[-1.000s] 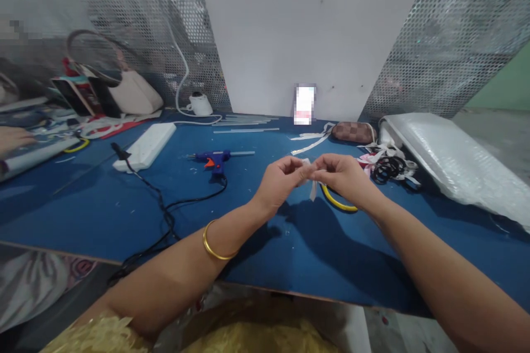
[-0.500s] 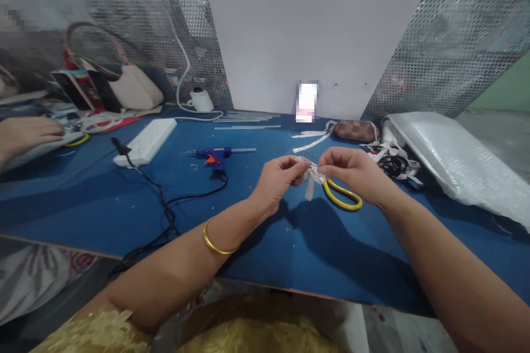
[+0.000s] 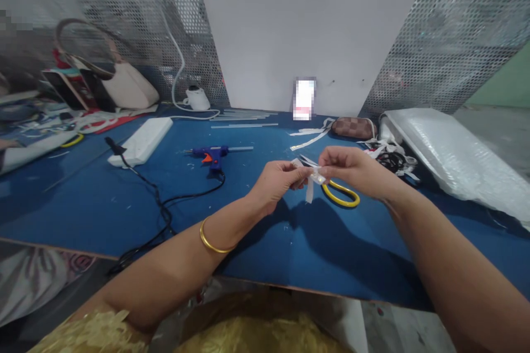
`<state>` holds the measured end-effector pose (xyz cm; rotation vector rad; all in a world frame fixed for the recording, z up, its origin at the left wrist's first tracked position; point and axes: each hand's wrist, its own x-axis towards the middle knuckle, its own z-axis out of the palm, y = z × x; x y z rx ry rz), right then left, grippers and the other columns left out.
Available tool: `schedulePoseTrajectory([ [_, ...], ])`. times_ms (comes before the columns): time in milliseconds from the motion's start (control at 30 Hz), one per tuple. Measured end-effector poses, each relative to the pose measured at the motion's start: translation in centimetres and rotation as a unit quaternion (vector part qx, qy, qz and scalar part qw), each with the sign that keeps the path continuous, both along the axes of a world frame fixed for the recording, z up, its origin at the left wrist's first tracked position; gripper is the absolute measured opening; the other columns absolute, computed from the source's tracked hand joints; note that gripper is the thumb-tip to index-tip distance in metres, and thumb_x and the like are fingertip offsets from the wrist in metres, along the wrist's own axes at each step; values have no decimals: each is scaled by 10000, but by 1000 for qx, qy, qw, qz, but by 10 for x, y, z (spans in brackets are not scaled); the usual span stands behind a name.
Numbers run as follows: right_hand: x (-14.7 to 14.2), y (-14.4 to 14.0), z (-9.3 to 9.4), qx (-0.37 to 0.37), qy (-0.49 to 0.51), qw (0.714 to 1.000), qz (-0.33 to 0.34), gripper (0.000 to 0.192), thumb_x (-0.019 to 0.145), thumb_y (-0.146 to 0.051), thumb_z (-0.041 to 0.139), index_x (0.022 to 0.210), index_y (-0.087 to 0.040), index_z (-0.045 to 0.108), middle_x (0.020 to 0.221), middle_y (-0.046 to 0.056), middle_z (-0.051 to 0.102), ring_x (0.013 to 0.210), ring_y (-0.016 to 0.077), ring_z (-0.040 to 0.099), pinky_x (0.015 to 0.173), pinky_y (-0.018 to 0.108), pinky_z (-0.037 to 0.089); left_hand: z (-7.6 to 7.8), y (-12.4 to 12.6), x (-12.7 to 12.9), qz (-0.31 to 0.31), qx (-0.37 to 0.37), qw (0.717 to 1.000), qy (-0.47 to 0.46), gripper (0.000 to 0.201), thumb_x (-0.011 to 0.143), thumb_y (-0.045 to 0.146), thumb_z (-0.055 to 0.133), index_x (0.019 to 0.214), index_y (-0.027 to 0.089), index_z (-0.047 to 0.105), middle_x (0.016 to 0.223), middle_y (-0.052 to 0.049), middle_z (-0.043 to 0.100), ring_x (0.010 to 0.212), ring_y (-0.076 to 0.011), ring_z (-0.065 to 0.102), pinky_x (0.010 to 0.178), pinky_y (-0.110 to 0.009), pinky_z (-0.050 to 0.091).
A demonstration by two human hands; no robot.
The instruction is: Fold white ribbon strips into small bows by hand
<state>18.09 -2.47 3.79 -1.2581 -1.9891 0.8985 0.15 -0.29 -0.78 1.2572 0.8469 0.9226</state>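
Note:
A small white ribbon piece [image 3: 310,192], with pale shiny bits on it, is pinched between my two hands above the table. My left hand [image 3: 278,182] has thumb and fingers closed on its left side, and a tail of it hangs down. My right hand [image 3: 345,168] pinches the other side, fingertips close to my left thumb. Behind and below the hands is a pair of scissors with a yellow handle [image 3: 345,199]. Its blade tips point up and left, and the middle is hidden by my right hand and the ribbon.
A blue glue gun [image 3: 213,154] lies left of my hands, its black cord running to the front edge. Beyond are a white power strip [image 3: 143,140], glue sticks [image 3: 244,126], white ribbon strips [image 3: 308,140], a checkered pouch [image 3: 353,128], and a plastic-wrapped package [image 3: 451,160] at right.
The view has shifted slightly. The ribbon piece is turned, showing more of its shiny face, and the scissors' blades show more. A nearby person's hand at far left has mostly left the view.

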Motion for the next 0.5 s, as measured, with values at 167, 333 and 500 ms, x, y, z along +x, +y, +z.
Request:
schedulePoseTrajectory([
  [167, 1, 2, -1, 287, -211, 934, 6, 133, 837, -142, 467, 783, -177, 583, 769, 38, 613, 693, 160, 519, 631, 275, 368, 0, 1, -1, -64, -17, 998, 11, 343, 633, 441, 718, 589, 119, 607, 525, 7, 518, 501, -77, 414, 512, -228, 295],
  [333, -5, 3, -11, 453, -304, 838, 19, 189, 870, -135, 406, 819, -161, 586, 759, 69, 594, 682, 180, 485, 655, 302, 373, 0, 0, -2, -72, -42, 996, -24, 313, 593, 396, 761, 586, 125, 605, 542, 18, 505, 529, -75, 416, 531, -220, 307],
  [500, -11, 4, -25, 490, -264, 830, 13, 188, 873, -124, 399, 826, -157, 578, 773, 79, 616, 717, 179, 514, 727, 323, 395, -2, -2, -1, -122, -143, 977, -96, 285, 582, 361, 774, 650, 125, 629, 632, -10, 564, 560, -84, 469, 559, -227, 347],
])
